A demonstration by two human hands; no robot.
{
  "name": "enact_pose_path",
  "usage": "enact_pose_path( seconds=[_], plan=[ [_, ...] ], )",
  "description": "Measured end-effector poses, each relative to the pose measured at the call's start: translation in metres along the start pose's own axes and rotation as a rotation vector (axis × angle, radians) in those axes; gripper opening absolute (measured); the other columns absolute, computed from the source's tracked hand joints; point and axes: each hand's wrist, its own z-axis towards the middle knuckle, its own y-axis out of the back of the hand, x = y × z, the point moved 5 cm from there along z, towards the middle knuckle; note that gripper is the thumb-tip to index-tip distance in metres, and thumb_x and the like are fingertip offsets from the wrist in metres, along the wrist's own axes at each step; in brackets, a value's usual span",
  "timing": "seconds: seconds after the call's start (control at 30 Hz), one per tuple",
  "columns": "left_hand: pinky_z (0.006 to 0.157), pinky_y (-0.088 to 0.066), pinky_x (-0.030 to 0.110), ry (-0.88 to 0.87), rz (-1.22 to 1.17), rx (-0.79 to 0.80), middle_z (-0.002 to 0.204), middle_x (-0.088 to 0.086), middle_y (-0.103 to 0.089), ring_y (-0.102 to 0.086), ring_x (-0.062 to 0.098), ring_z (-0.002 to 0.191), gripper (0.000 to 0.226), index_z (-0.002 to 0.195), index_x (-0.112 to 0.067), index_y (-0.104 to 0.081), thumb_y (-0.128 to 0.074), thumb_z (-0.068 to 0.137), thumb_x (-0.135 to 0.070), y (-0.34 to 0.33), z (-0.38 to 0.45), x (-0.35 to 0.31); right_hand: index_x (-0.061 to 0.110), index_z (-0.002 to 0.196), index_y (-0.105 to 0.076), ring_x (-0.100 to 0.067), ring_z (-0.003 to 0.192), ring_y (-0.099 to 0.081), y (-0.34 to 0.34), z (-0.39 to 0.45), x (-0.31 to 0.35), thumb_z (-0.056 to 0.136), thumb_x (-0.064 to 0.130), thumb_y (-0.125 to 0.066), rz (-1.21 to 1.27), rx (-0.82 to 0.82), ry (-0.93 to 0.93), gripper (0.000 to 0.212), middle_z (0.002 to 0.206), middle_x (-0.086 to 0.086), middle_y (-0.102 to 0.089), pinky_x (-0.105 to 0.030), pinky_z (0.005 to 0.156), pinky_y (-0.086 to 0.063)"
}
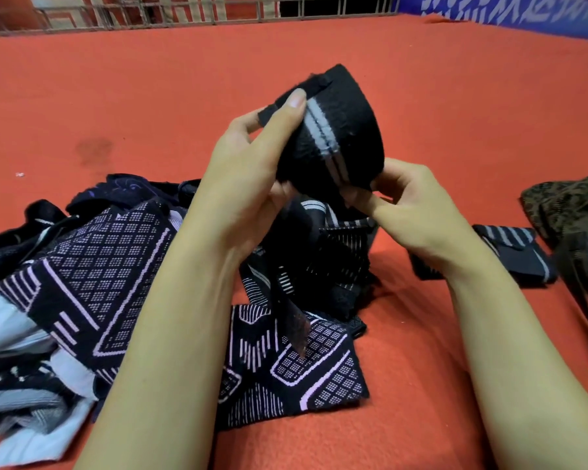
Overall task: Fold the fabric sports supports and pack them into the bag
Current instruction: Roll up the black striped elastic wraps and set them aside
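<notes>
Two hands hold one black support up over the red carpeted floor, above the middle of the heap. Toward the floor's left edge lies the pile of patterned supports, unfolded. The left hand grips the roll's upper end, thumb along its grey stripes; the right hand pinches the lower end. Its long axis runs from upper left down to lower right. A folded support lies just right of the right wrist, and the dark patterned bag sits at the right edge, so I judge the right hand nearer for packing, with open floor between.
</notes>
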Motion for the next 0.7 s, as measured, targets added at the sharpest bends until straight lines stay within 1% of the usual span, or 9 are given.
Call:
enact_pose_path(
  seconds=[0.07, 0.17, 0.27, 0.33, 0.4, 0.47, 0.57, 0.63, 0.7],
  plan=[
    [0.075, -0.060, 0.031, 0.014, 0.025, 0.051, 0.103, 0.010, -0.074, -0.074, 0.018, 0.091, 0.048, 0.141, 0.008, -0.050, -0.061, 0.106, -0.023, -0.004, -0.001, 0.002, 0.048, 0.098, -0.070, -0.011, 0.099, -0.063, 0.004, 0.001, -0.002, 0.095, 0.021, -0.075, -0.014, -0.080, 0.023, 0.028, 0.110, -0.001, -0.062, -0.019, 0.083, -0.049],
    [0.100, -0.057, 0.049, 0.052, 0.084, 0.095, 0.127, 0.023, -0.069, -0.071, 0.033, 0.114, 0.047, 0.134, 0.004, -0.054, -0.064, 0.101, -0.028, -0.004, 0.003, 0.013, 0.063, 0.084, -0.066, -0.012, 0.077, -0.050, 0.006, 0.003, -0.006, 0.093, 0.016, -0.073, -0.237, -0.119, 0.052, 0.049, 0.087, -0.005, -0.053, -0.020, 0.068, -0.044],
    [0.101, -0.057, 0.051, 0.058, 0.291, 0.064, 0.125, 0.018, -0.072, -0.074, 0.025, 0.110, 0.056, 0.130, -0.009, -0.054, -0.070, 0.092, -0.047, -0.001, 0.005, 0.021, 0.054, 0.076, -0.063, -0.018, 0.065, -0.042, 0.003, 0.002, -0.012, 0.085, -0.001, -0.063, -0.365, -0.116, 0.014, 0.055, 0.069, -0.005, -0.055, -0.018, 0.057, -0.039],
    [0.097, -0.059, 0.052, 0.089, 0.399, 0.025, 0.121, 0.010, -0.072, -0.075, 0.021, 0.105, 0.063, 0.128, -0.018, -0.051, -0.069, 0.084, -0.061, 0.001, 0.005, 0.026, 0.046, 0.086, -0.067, -0.014, 0.069, -0.054, 0.002, 0.000, -0.014, 0.084, 0.003, -0.067, -0.310, -0.130, 0.007, 0.043, 0.079, 0.003, -0.069, -0.022, 0.064, -0.046],
    [0.096, -0.058, 0.057, 0.127, 0.419, 0.024, 0.119, 0.011, -0.074, -0.075, 0.026, 0.106, 0.072, 0.129, -0.015, -0.055, -0.068, 0.081, -0.067, 0.002, 0.005, 0.030, 0.048, 0.093, -0.069, 0.004, 0.080, -0.060, 0.001, 0.000, -0.010, 0.085, 0.002, -0.068, -0.206, -0.120, -0.007, 0.047, 0.088, 0.019, -0.073, -0.024, 0.073, -0.050],
    [0.098, -0.057, 0.058, 0.134, 0.430, 0.049, 0.117, 0.011, -0.075, -0.074, 0.027, 0.108, 0.068, 0.127, -0.012, -0.061, -0.066, 0.087, -0.066, 0.001, 0.007, 0.035, 0.046, 0.100, -0.070, 0.011, 0.092, -0.062, -0.001, -0.001, -0.006, 0.086, -0.004, -0.066, -0.064, -0.099, -0.031, 0.052, 0.095, 0.028, -0.074, -0.022, 0.083, -0.051],
    [0.094, -0.059, 0.060, 0.139, 0.416, 0.049, 0.113, 0.011, -0.074, -0.074, 0.026, 0.105, 0.040, 0.116, -0.012, -0.066, -0.056, 0.105, -0.049, 0.001, 0.009, 0.039, 0.034, 0.110, -0.073, 0.001, 0.103, -0.067, -0.005, -0.002, -0.009, 0.086, -0.012, -0.066, 0.158, -0.031, -0.092, 0.052, 0.106, 0.019, -0.076, -0.029, 0.096, -0.055],
    [0.091, -0.061, 0.060, 0.145, 0.429, -0.007, 0.113, 0.010, -0.075, -0.074, 0.026, 0.104, 0.037, 0.109, -0.016, -0.070, -0.058, 0.103, -0.051, 0.006, 0.012, 0.041, 0.028, 0.125, -0.072, -0.009, 0.120, -0.066, -0.009, -0.001, -0.013, 0.088, -0.012, -0.064, 0.201, 0.032, -0.145, 0.055, 0.122, 0.012, -0.074, -0.044, 0.107, -0.053],
    [0.093, -0.061, 0.056, 0.110, 0.471, -0.112, 0.111, 0.003, -0.076, -0.075, 0.022, 0.103, 0.041, 0.106, -0.024, -0.071, -0.061, 0.092, -0.062, 0.014, 0.013, 0.038, 0.025, 0.143, -0.061, -0.015, 0.134, -0.059, -0.013, 0.000, -0.014, 0.092, -0.015, -0.052, 0.222, 0.061, -0.167, 0.066, 0.139, 0.007, -0.067, -0.050, 0.112, -0.049]
  ],
)
